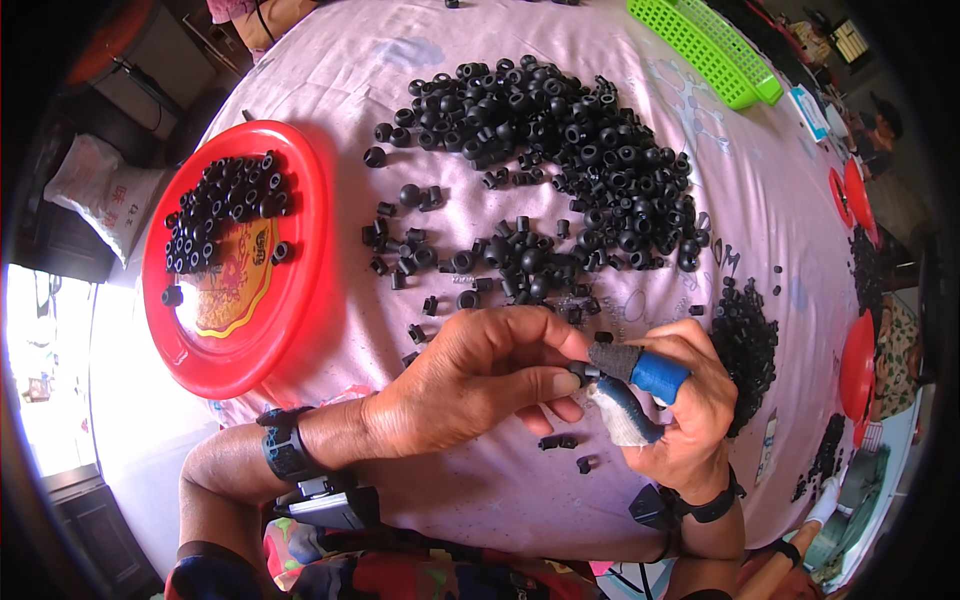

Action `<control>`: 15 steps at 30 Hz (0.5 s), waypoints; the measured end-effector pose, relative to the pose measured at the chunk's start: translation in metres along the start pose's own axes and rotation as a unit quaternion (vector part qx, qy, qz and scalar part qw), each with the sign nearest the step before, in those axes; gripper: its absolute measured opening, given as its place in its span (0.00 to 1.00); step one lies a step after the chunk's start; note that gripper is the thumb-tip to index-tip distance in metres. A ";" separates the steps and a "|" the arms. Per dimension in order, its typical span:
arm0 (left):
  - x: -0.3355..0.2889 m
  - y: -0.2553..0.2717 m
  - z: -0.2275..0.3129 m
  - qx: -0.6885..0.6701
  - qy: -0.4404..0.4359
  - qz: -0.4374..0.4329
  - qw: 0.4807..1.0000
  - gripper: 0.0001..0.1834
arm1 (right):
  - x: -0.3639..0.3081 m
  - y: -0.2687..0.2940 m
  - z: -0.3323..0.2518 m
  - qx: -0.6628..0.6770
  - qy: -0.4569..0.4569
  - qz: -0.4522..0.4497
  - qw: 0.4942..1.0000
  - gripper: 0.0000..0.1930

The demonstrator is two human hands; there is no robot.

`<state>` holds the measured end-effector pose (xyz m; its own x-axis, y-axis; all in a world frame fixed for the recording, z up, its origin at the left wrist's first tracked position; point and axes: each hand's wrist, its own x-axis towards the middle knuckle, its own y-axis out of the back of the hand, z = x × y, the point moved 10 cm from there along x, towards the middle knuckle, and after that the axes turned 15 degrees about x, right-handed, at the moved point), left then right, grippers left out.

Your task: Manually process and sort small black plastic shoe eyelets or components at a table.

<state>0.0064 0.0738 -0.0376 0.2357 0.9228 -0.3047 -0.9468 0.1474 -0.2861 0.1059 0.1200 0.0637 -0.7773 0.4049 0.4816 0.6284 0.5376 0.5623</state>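
My left hand (470, 370) reaches in from the left and pinches a small black rubber-like part (580, 371) between thumb and fingertips. My right hand (700, 400) meets it from the right, its taped index finger and thumb closed on the same part. Grey and blue wrapping covers that index finger; white and blue wrapping covers the thumb. What lies between the right fingertips is partly hidden. Just beyond my hands are loose small black sleeves and balls (530, 262). A few black pieces (558, 441) lie below my fingers on the pink cloth (480, 500).
A large heap of black parts (620, 170) curves across the far side. Leftward sits a red round tray (240, 375) holding black sleeves. Smaller pieces form a pile (745, 340) at the right. A green basket (705, 45) stands far right; another person's arm (790, 560) shows lower right.
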 end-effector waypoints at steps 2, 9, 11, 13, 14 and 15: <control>-0.001 0.000 -0.002 0.020 0.005 0.001 1.000 0.14 | 0.001 -0.002 -0.003 -0.007 0.012 -0.003 1.000 0.15; 0.000 0.000 0.001 0.025 0.003 -0.001 1.000 0.14 | -0.005 0.006 0.009 0.019 -0.050 0.030 0.998 0.15; 0.000 -0.001 -0.002 0.010 0.022 -0.005 1.000 0.14 | -0.005 0.005 0.010 0.037 -0.050 0.036 0.997 0.10; 0.000 0.000 -0.003 0.012 0.018 -0.003 1.000 0.14 | -0.005 0.004 0.010 0.035 -0.047 0.037 0.998 0.10; 0.000 0.000 -0.003 0.013 0.013 -0.002 1.000 0.14 | -0.005 0.004 0.010 0.033 -0.043 0.038 0.998 0.11; 0.000 -0.002 -0.002 0.014 0.013 -0.002 1.000 0.14 | -0.005 0.004 0.011 0.033 -0.043 0.038 0.998 0.11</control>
<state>0.0085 0.0729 -0.0394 0.2441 0.9126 -0.3280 -0.9515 0.1602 -0.2626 0.1118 0.1276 0.0561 -0.7291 0.5066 0.4602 0.6844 0.5487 0.4802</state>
